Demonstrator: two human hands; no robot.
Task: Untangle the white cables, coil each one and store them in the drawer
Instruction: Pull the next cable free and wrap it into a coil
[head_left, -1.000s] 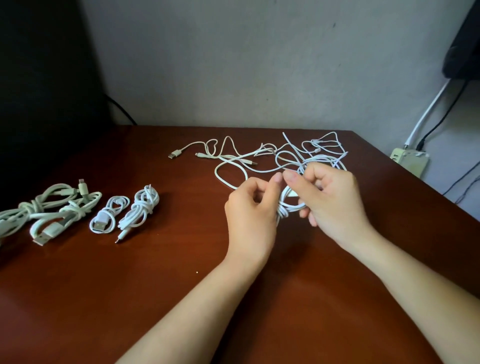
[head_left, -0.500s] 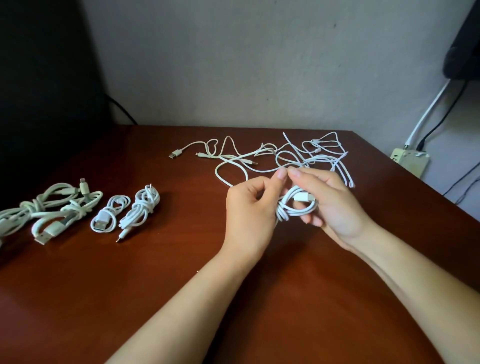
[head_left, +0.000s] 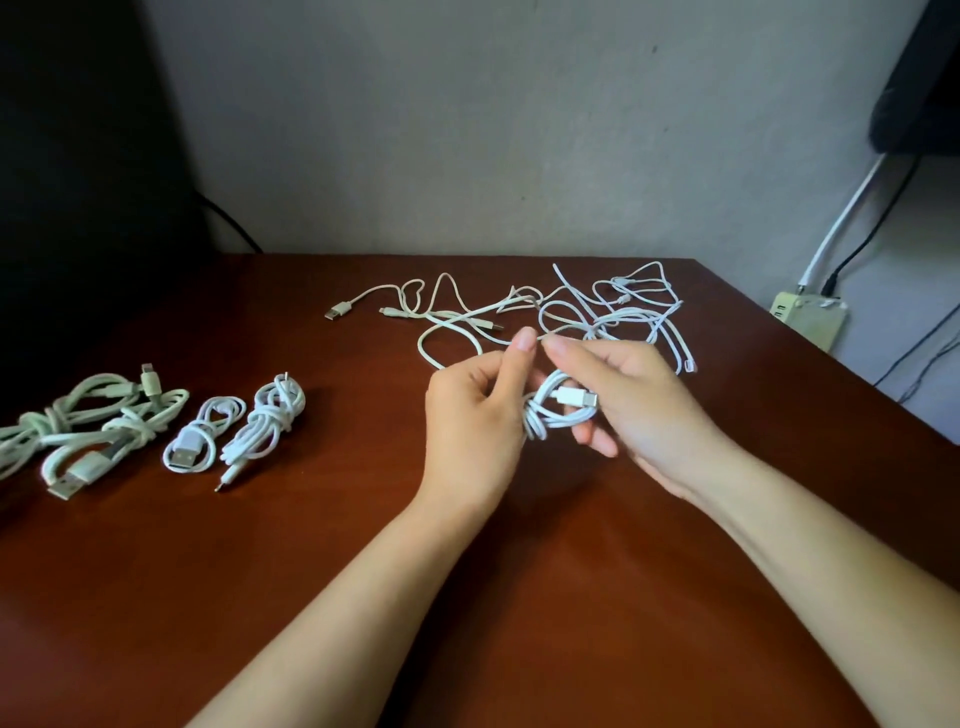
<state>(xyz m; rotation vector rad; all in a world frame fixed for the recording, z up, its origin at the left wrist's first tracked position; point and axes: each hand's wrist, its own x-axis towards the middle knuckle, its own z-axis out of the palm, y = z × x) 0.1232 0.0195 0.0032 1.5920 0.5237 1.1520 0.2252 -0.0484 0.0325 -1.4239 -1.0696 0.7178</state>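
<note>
A small coil (head_left: 558, 415) is held just above the table (head_left: 156, 597), near its middle; it is pinched by the left hand (head_left: 475, 421) and cradled in the curled fingers of the right hand (head_left: 639, 410); if its plug (head_left: 574, 397) is left untucked, the loops may spring open, or be caught by the far tangle (head_left: 597, 317).

Dim soft light, dark left corner, wide-angle edge distortion, slightly soft

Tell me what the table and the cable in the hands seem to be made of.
Table: probably wood or veneer under a glossy reddish-brown varnish; a soft sheen of light lies on it. Cable: smooth white plastic or rubbery sheath, flexible enough to bend into tight loops. Its plug: white plastic shell, apparently with a metal tip.
</note>
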